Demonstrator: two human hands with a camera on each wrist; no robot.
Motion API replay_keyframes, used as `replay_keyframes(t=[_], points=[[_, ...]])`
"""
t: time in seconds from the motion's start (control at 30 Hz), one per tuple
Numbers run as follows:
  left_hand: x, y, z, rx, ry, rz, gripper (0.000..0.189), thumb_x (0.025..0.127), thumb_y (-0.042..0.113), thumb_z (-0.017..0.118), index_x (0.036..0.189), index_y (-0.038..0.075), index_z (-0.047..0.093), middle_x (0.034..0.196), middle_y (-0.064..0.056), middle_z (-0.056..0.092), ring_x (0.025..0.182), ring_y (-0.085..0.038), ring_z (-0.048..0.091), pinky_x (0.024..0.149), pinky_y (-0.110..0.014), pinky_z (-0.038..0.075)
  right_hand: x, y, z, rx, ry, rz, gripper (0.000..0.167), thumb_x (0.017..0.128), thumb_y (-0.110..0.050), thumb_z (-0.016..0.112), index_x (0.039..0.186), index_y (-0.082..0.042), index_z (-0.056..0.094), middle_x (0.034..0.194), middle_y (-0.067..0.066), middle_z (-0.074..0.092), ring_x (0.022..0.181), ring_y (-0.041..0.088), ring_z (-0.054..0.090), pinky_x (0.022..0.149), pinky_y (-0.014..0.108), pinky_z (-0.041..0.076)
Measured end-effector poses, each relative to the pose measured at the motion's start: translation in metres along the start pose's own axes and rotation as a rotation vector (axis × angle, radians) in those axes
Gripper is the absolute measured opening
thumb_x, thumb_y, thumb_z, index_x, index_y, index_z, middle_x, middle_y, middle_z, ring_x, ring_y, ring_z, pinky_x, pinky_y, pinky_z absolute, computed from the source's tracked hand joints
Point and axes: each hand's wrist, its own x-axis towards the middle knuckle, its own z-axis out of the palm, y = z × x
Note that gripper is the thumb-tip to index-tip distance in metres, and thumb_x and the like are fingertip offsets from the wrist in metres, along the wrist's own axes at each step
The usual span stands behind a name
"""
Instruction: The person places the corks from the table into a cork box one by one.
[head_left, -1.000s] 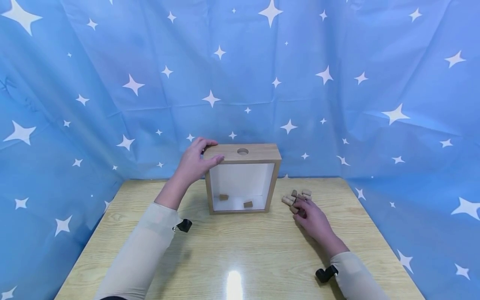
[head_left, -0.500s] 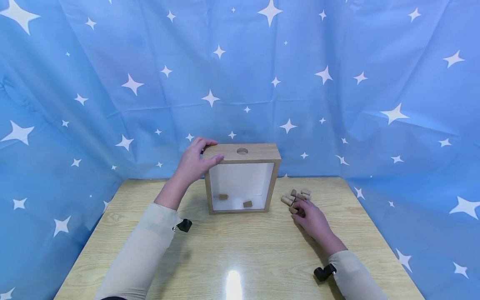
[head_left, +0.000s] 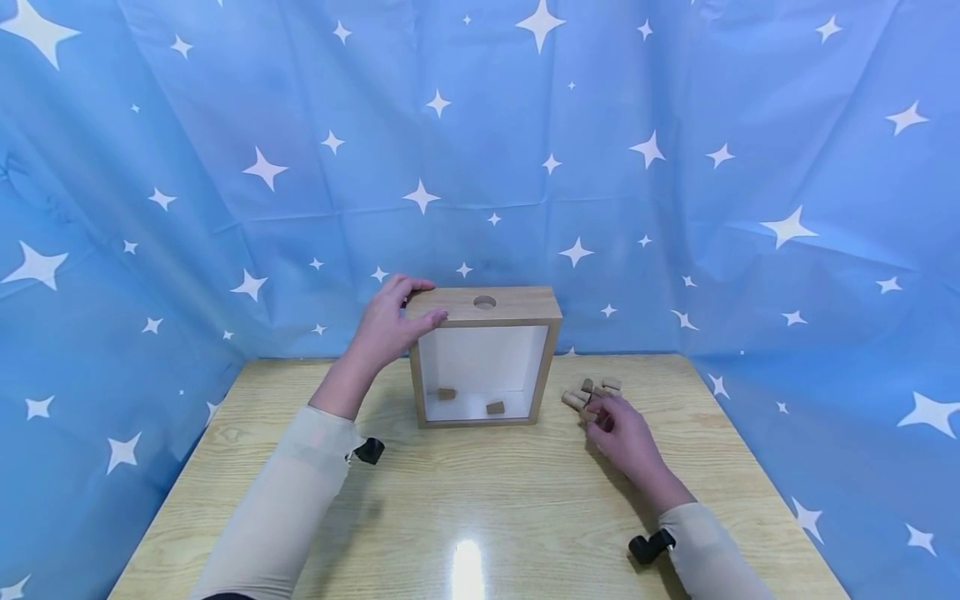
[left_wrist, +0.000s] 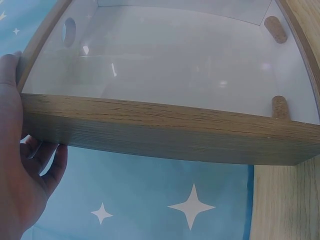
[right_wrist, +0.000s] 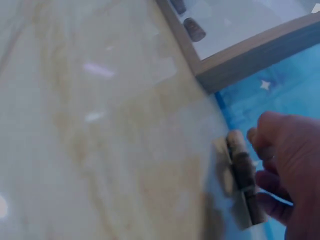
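A shadow-box frame [head_left: 486, 308] of light wood stands upright on the table, with a clear front, white inside and a round hole in its top. Two corks, a left cork [head_left: 447, 393] and a right cork [head_left: 495, 408], lie on its floor. My left hand [head_left: 390, 321] grips the top left corner, thumb at the front and fingers behind. To the right of the frame, my right hand [head_left: 622, 429] reaches into a small heap of corks [head_left: 573, 400]. Its thumb and forefinger pinch a cork [head_left: 587, 414] at the near side. The hand partly covers the heap.
The wood-grain table [head_left: 480, 500] ends just behind the frame, where a blue star-patterned curtain [head_left: 480, 150] hangs. Both wrists wear small black cameras, the left camera [head_left: 369, 451] and the right camera [head_left: 649, 547].
My right fingers have closed in on the near cork, which has shifted and turned slightly. The left hand and the frame stay where they were.
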Motion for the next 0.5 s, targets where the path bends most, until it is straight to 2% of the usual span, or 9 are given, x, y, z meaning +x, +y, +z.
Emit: replay_keyframes(t=[0.23,0.5], points=[[0.0,0.001,0.0,0.001,0.002,0.006,0.06,0.1,0.051,0.081,0.146,0.014,0.068,0.137,-0.005,0.059,0.117,-0.03,0.056,0.098,-0.054,0.051,0.007,-0.015,-0.009,0.163,0.082,-0.008,0.024,0.094,0.006,0.075,0.115,-0.005,0.075,0.098,0.007,0.062,0.081,0.021,0.055,0.066,0.027,0.049],[0.0,0.0,0.0,-0.003,0.0,0.0,0.061,0.1,0.051,0.081,0.146,0.014,0.067,0.138,-0.005,0.059,0.118,-0.03,0.056,0.099,-0.054,0.051,0.018,-0.04,-0.026,0.203,0.151,-0.077,0.037,0.091,0.009,0.07,0.12,-0.011,0.077,0.093,0.005,0.059,0.075,0.021,0.053,0.062,0.027,0.047]])
